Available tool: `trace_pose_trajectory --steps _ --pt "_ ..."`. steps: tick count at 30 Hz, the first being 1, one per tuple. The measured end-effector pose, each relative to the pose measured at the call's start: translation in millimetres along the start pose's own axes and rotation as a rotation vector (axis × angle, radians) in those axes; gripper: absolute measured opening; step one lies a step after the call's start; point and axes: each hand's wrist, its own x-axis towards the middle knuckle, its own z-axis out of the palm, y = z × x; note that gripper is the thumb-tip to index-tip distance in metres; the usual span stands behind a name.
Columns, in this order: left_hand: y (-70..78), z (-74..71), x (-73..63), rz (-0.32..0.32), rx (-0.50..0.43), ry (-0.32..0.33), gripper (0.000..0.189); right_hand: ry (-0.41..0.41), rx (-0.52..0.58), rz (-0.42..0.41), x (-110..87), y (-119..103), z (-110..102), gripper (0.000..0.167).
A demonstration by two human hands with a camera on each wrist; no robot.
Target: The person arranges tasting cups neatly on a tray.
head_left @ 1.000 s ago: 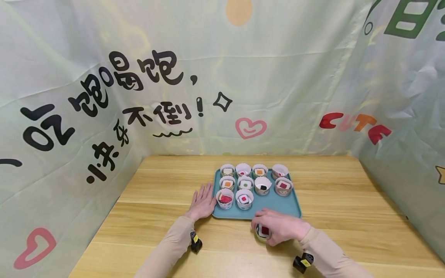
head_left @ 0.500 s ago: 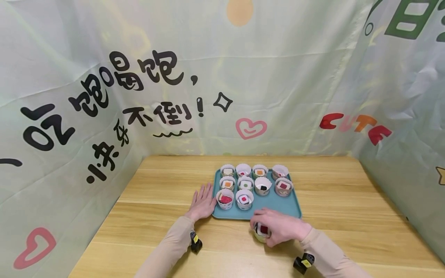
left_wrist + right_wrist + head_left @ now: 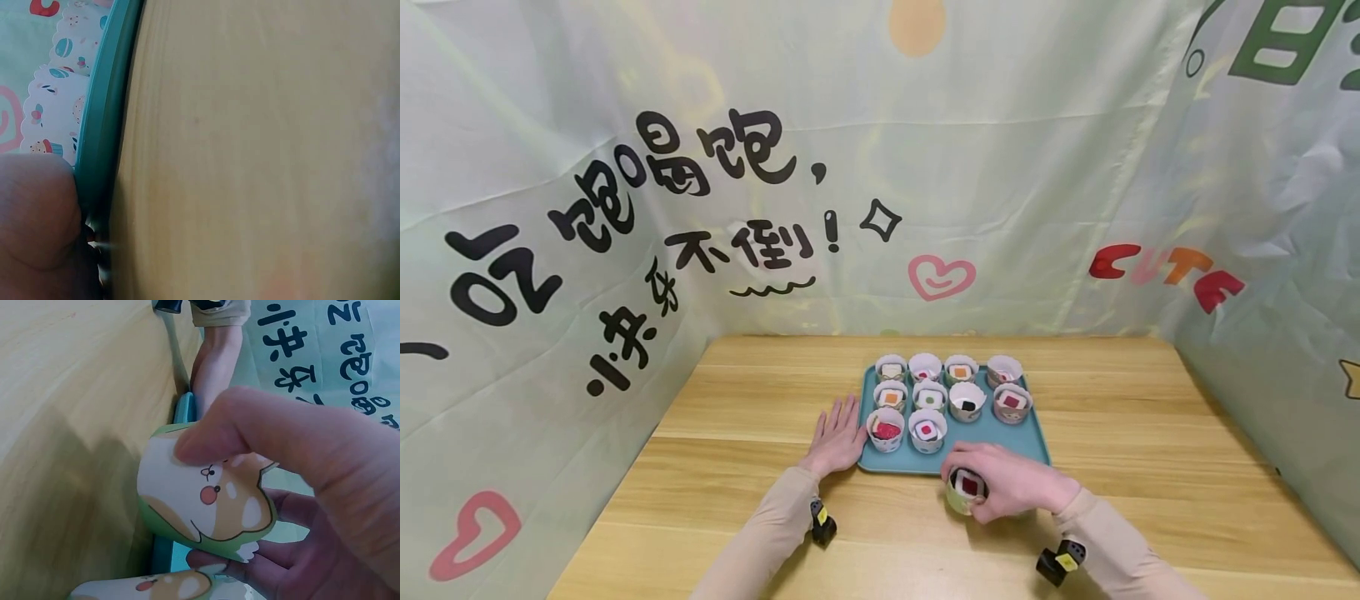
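Observation:
My right hand (image 3: 1011, 479) grips a green paper baking cup (image 3: 961, 498) just in front of the tray's near edge. Inside it sits a dark-rimmed white piece with a dark red square centre, like a toy sushi roll. In the right wrist view, the thumb presses the wall of this cup (image 3: 209, 494), which bears a cartoon animal print, and the fingers wrap its far side. My left hand (image 3: 837, 437) lies flat with straight fingers along the left edge of the blue-green tray (image 3: 992, 437). Its thumb side is at the tray rim (image 3: 106, 106) in the left wrist view.
Several paper cups with small sushi-like pieces stand in rows on the tray, among them one with a red piece (image 3: 886, 430) and one with a pink centre (image 3: 927, 431). The wooden table (image 3: 1120, 433) meets printed cloth walls (image 3: 1037, 208) behind and at the sides.
My right hand has raised the green cup slightly, and more of the cup's wall shows. My left hand and the cups on the tray have stayed put.

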Motion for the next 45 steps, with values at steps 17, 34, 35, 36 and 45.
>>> trace_pose_trajectory --steps 17,34,35,36,45 --pt "0.2 -0.3 -0.4 -0.001 0.001 0.000 0.062 0.187 -0.047 0.009 -3.5 8.3 -15.1 0.043" --pt "4.1 -4.1 -4.2 -0.010 0.005 -0.020 0.062 0.321 -0.129 0.218 5.7 14.2 -22.8 0.038" --pt "5.0 -5.2 -5.0 -0.013 0.009 -0.028 0.062 0.313 -0.130 0.230 6.8 14.2 -23.5 0.039" --pt "6.0 -6.4 -5.8 -0.015 0.010 -0.033 0.062 0.302 -0.128 0.241 8.0 14.4 -24.2 0.039" --pt "4.5 -4.3 -4.8 -0.008 0.007 -0.013 0.062 0.208 -0.124 0.276 20.1 20.6 -28.8 0.041"
